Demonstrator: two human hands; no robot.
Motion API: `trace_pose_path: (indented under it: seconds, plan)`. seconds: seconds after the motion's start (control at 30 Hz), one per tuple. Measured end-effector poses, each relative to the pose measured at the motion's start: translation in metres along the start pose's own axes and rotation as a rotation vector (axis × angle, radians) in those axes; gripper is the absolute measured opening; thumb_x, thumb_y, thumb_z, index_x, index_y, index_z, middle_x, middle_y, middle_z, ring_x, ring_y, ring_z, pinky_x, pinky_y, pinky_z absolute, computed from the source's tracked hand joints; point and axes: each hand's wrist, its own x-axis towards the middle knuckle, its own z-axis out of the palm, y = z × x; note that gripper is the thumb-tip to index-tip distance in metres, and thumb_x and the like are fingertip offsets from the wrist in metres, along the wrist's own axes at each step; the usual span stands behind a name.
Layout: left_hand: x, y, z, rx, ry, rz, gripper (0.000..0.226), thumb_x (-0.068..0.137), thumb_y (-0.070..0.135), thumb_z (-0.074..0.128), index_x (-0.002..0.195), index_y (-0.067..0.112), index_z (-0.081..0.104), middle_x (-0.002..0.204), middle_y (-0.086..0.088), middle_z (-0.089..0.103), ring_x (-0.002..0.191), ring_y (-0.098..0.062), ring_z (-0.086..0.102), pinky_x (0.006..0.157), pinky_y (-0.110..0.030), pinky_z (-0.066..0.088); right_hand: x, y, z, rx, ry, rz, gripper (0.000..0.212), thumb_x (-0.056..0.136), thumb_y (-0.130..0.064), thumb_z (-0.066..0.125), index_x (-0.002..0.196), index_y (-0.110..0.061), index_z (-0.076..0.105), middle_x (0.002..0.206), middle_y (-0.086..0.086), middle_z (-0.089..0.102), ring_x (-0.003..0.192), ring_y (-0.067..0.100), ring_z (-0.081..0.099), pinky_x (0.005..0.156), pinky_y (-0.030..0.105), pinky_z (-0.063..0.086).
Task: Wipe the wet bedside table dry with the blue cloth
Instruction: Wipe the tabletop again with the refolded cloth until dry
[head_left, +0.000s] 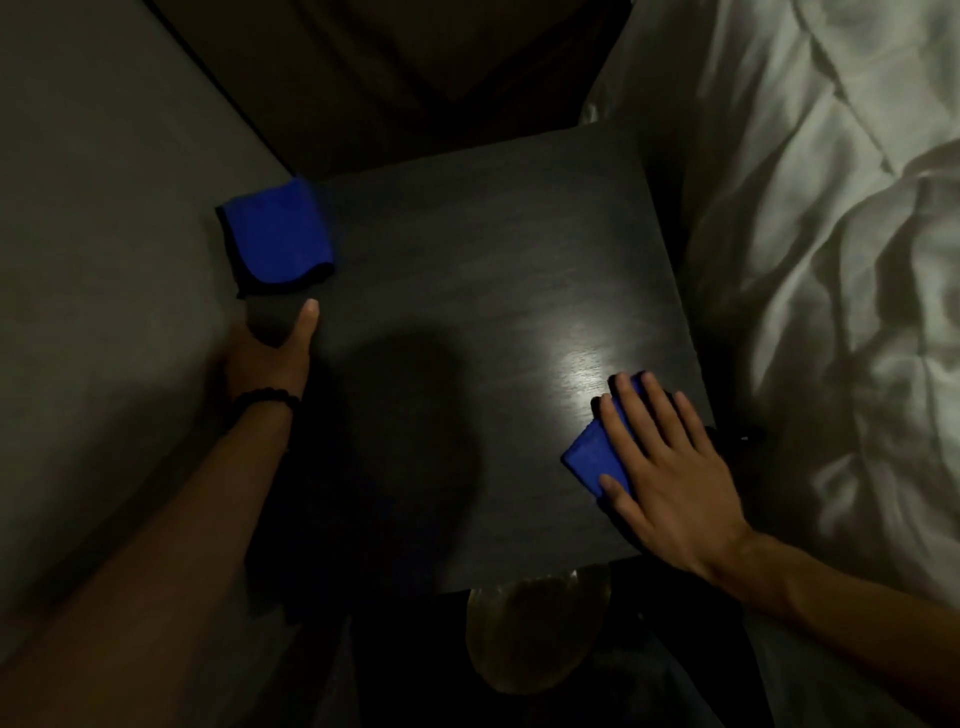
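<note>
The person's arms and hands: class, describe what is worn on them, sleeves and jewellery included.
Both forearms are bare, with no sleeves in view. The left hand has a dark beaded bracelet round its wrist. The right hand shows no ring, watch or glove.

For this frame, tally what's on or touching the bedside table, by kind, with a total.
Blue cloths: 2, one under the right hand at, one folded at the far left corner
Hands: 2, the left hand gripping the table edge
Bracelets: 1
Total: 5
</note>
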Motion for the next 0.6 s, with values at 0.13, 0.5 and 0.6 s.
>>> trace_pose_path:
  seconds: [0.13,0.5,0.6]
  plan:
    - [-0.006,-0.018,-0.004,-0.086,-0.051,0.075,0.085,0.074,0.067,0.063,0.143,0.025,0.035,0.146,-0.004,0.041,0.131,-0.026,0.042,0.099,-0.037,0.033,-0.001,-0.023,0.004,0.045,0.038,0.095,0.078,0.101,-0.058,0.025,0.161,-0.010,0.015,0.170,0.017,0.009,0.157,0.036,0.003,0.126,0.052,0.007]
    - [-0.016,-0.047,-0.007,-0.014,0.014,0.300,0.075,0.087,0.055,0.057,0.146,0.018,0.029,0.146,-0.010,0.041,0.132,-0.026,0.041,0.103,-0.029,0.030,0.019,-0.103,-0.006,0.128,0.026,0.181,0.078,0.099,-0.051,0.029,0.159,-0.002,0.021,0.168,0.023,0.011,0.155,0.042,0.005,0.125,0.056,0.011]
    - [-0.015,-0.047,-0.008,-0.049,-0.019,0.251,0.075,0.087,0.053,0.058,0.146,0.017,0.030,0.145,-0.009,0.042,0.131,-0.025,0.042,0.104,-0.030,0.033,0.028,-0.129,-0.010,0.143,0.045,0.141,0.077,0.097,-0.049,0.033,0.158,-0.001,0.025,0.167,0.023,0.014,0.155,0.043,0.008,0.125,0.054,0.009]
